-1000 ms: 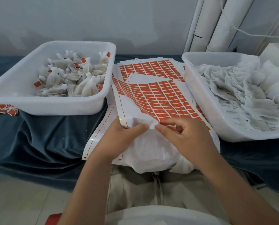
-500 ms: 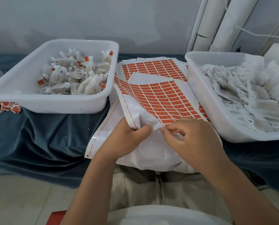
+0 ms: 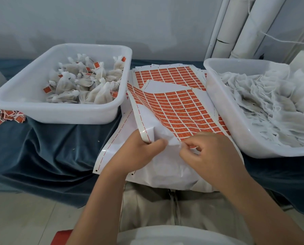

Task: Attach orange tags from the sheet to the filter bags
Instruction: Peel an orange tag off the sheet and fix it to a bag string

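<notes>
Your left hand grips the curled near edge of the sheet, thumb on top. The fingers of your right hand are curled in a pinch at the nearest row of orange tags, apparently on one tag. Beyond your fingers the sheet runs up the cloth-covered table. To the left of them a tub holds tagged filter bags, and to the right a second tub holds plain bags. The tags look thin, light and sticky, and the glossy sheet looks limp and slippery. It is probably best to lift each tag by one corner while you pin the sheet just beside your fingertips.
</notes>
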`<state>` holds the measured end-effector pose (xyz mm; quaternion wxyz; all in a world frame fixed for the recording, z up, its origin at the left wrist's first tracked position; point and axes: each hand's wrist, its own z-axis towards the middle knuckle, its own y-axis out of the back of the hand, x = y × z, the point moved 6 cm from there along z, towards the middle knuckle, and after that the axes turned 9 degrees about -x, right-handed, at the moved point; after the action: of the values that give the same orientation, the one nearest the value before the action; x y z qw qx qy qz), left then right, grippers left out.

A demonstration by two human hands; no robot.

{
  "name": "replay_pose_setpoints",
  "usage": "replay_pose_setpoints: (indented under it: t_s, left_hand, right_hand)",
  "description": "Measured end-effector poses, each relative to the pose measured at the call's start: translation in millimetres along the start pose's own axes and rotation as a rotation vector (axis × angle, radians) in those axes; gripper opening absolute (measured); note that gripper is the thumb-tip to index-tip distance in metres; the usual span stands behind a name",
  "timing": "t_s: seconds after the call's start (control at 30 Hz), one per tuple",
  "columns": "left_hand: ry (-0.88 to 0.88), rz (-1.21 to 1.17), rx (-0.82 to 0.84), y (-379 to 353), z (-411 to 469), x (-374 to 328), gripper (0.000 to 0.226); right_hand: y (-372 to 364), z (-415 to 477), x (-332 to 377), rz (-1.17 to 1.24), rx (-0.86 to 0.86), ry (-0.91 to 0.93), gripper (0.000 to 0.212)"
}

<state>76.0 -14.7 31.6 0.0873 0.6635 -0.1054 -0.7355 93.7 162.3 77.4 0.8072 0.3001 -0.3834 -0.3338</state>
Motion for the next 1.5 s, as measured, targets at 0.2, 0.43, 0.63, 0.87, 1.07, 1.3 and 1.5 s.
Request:
replay_pose_setpoints:
  t_s: [0.2,0.43,0.63,0.87,1.07,1.3,1.5]
  left_hand:
    - [0.144,-0.117,-0.118,17,4,7,0.039]
    - [0.3,0.041,-0.398,43,11,13,0.079]
    - [0.216,0.768,-0.493,38,-2,-7,0.095]
    - [-0.05,0.143,-0.17,-16,-14,-54,0.037]
    - [-0.018,-0.305,-0.175,-52,-17,-53,0.029]
    - [0.136,-0.486,-0.341,-44,-11,-29,0.021]
    - [0.171,-0.698,-0.163,-56,-6,-21,0.025]
  right_hand:
    - [19,6,-30,0.313,-0.079,-0.319,0.023]
    - [37,4,-51,0.939,-0.35,-0.67,0.046]
    - [33,7,-59,1.116,-0.294,-0.768,0.054]
    - [22,4,-45,1.254,-0.211,-0.8,0.042]
    - [12,-1,-28,1.174,-0.094,-0.728,0.035]
    - [1,3,-25,1.297,-0.014,-0.788,0.028]
    - [2,5,-34,1.467,-0.07,-0.882,0.044]
